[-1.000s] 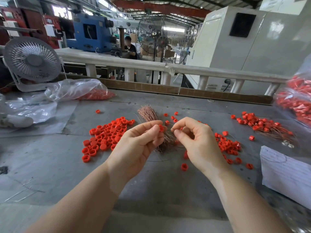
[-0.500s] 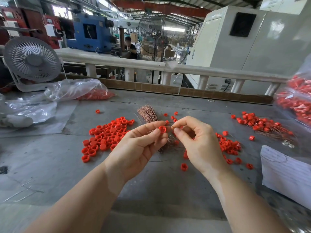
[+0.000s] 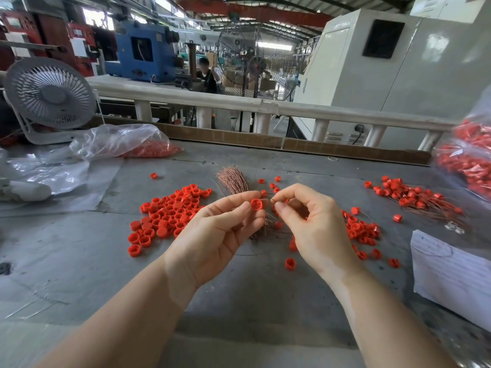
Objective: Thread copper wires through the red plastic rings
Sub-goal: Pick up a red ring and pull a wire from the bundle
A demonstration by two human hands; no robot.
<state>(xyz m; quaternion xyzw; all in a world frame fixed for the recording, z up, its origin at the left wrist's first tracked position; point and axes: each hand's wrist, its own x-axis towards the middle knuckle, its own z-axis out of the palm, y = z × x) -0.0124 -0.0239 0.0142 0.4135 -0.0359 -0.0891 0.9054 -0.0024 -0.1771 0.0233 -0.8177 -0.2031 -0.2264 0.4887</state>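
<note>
One red ring (image 3: 256,203) is now sitting clear at the left hand (image 3: 212,235) fingertips above the desk (image 3: 239,288), turned open-face out; right hand (image 3: 316,227) is pinching a copper wire (image 3: 272,200), closing in. Threading is looking imminent.

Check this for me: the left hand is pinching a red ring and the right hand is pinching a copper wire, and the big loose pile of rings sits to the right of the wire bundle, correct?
Not quite. In the head view the big loose pile of rings sits left of the wire bundle. The rest holds: left hand pinches a red ring, right hand a copper wire.
</note>
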